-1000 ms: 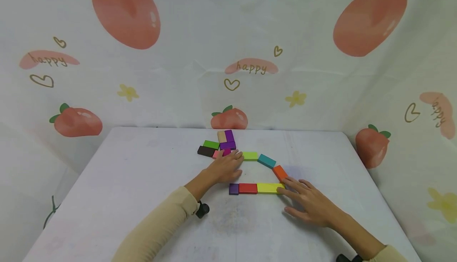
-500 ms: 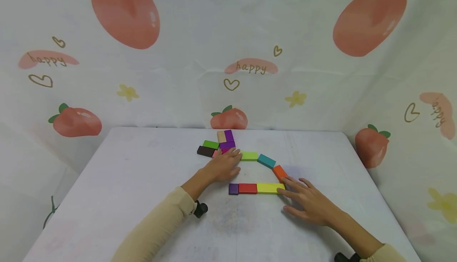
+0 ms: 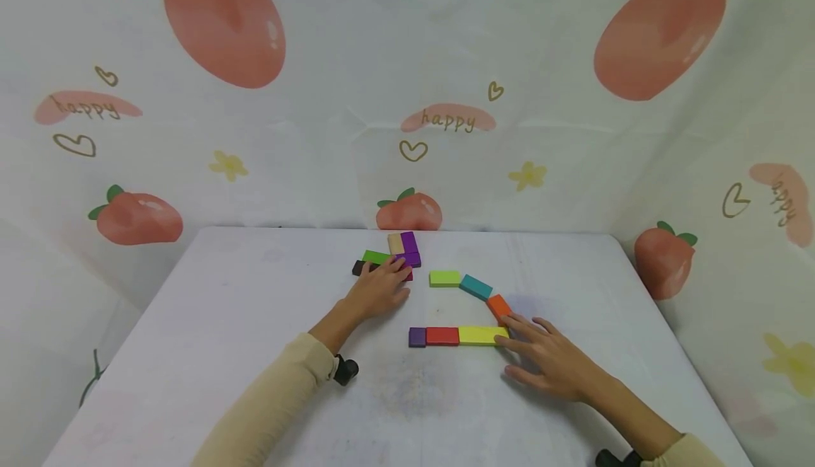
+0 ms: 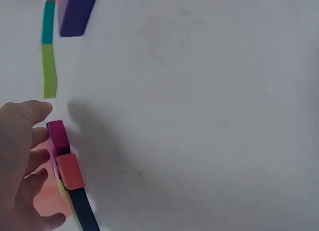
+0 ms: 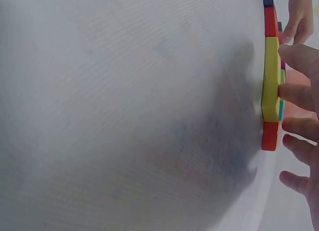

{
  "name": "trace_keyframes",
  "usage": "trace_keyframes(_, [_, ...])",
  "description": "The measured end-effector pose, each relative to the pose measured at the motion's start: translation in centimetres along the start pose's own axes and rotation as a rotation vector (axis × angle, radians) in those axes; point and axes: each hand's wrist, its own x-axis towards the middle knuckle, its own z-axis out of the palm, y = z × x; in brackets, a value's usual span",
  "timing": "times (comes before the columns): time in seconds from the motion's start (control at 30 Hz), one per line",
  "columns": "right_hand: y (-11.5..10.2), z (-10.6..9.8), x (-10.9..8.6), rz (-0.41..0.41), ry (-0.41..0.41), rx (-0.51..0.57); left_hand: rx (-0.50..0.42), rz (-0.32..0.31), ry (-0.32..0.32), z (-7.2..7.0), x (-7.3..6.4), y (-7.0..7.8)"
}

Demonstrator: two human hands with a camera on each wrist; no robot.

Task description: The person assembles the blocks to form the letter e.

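Observation:
My left hand (image 3: pixel 376 291) reaches over a cluster of wooden blocks at the back, fingers spread and loosely bent. Under or beside its fingertips lie a magenta block (image 4: pixel 58 137), a salmon-pink block (image 4: pixel 70 171), a black block (image 4: pixel 83 210) and a green block (image 3: pixel 376 257); whether it touches them I cannot tell. My right hand (image 3: pixel 550 362) lies with fingers spread at the right end of a long yellow block (image 3: pixel 476 336), close to an orange block (image 3: pixel 499 306). A red block (image 3: pixel 442 336) and a dark purple block (image 3: pixel 417 337) continue the yellow one's row leftward.
A lime block (image 3: pixel 444 279) and a teal block (image 3: pixel 476 286) lead in a curve to the orange one. Behind the left hand lie a beige block (image 3: pixel 395 243) and purple blocks (image 3: pixel 409 242). A printed curtain hangs behind the white table (image 3: pixel 255 276).
My left hand has shifted left, away from the lime block, onto the black and green side of the cluster. A gap now shows left of the lime block. The right hand stays put.

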Motion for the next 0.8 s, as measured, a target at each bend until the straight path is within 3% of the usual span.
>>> trace_keyframes(0.13, [0.0, 0.1, -0.1, 0.009, -0.003, 0.002, 0.039, 0.027, -0.006, 0.0, -0.2, 0.1])
trace_keyframes(0.4, [0.1, 0.1, -0.2, 0.002, 0.012, -0.009, 0.095, 0.041, 0.07, 0.2, -0.6, -0.8])
trace_keyframes(0.8, [0.1, 0.2, -0.1, 0.004, 0.014, -0.002, 0.092, 0.055, 0.285, 0.4, 0.0, -1.0])
